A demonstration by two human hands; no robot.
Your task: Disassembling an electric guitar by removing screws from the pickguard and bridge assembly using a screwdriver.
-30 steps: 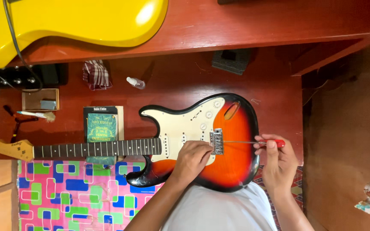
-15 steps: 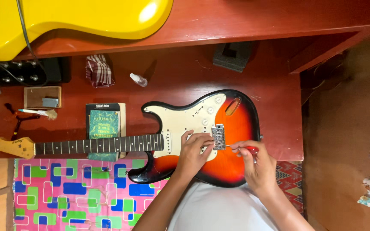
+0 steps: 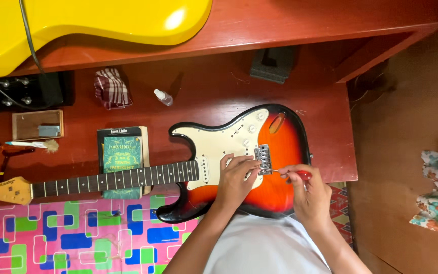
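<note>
A sunburst electric guitar (image 3: 275,167) lies flat on the red worktop (image 3: 204,101), its neck (image 3: 112,178) resting on a green book (image 3: 121,152), probably so it stays level. The right hand (image 3: 307,195) is closed around a red-handled screwdriver (image 3: 292,173), whose tip reaches the metal bridge (image 3: 263,158). The left hand (image 3: 236,177) lies on the white pickguard just beside the bridge, fingers curled, seemingly to steady the body. Farther away are a small dropper bottle (image 3: 163,96), a folded checked cloth (image 3: 111,89) and a yellow guitar body (image 3: 102,23).
</note>
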